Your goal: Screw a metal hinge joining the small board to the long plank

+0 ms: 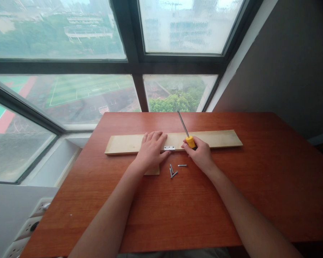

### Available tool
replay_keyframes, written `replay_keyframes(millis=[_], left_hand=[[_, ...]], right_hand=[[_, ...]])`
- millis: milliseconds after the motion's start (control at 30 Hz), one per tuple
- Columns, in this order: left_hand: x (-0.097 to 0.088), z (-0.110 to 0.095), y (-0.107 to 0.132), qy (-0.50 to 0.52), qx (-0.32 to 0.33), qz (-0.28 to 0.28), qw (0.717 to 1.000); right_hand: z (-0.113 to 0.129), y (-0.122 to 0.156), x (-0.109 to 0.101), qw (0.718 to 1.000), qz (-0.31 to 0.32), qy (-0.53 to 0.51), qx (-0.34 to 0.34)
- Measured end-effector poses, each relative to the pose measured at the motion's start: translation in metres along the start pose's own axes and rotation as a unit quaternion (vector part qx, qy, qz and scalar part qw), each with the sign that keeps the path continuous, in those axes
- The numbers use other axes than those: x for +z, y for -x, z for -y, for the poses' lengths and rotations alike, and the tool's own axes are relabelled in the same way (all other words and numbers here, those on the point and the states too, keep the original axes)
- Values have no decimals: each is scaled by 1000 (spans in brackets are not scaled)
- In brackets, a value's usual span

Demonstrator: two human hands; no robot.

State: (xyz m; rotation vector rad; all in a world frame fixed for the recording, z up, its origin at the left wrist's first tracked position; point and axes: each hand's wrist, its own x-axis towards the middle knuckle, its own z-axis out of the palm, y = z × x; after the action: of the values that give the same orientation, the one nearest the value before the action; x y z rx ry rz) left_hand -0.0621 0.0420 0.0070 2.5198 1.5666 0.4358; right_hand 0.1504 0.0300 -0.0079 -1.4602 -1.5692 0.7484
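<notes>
A long pale wooden board (218, 139) lies across the table. My left hand (152, 148) rests flat on it, fingers spread, with the thumb beside a small metal plate (169, 148) that has holes and sits at the board's near edge. In my right hand (200, 152) is a screwdriver (190, 142) with a yellow and black handle, its shaft pointing up and away, clear of the board. Several loose screws (173, 174) lie on the table between my forearms. Part of a second wooden piece (153, 170) shows under my left wrist; the rest is hidden.
The reddish-brown wooden table (177, 215) stands against a dark-framed window (134, 68). A grey wall (274, 71) rises on the right. Several power sockets (29, 225) are on the wall at the lower left.
</notes>
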Motion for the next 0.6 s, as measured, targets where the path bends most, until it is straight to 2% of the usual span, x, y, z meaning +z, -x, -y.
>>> replay_keyframes(millis=[600], left_hand=[[0,7,-1,19,7,6,1000]], right_hand=[[-1,1,0,1000,2,7,-5]])
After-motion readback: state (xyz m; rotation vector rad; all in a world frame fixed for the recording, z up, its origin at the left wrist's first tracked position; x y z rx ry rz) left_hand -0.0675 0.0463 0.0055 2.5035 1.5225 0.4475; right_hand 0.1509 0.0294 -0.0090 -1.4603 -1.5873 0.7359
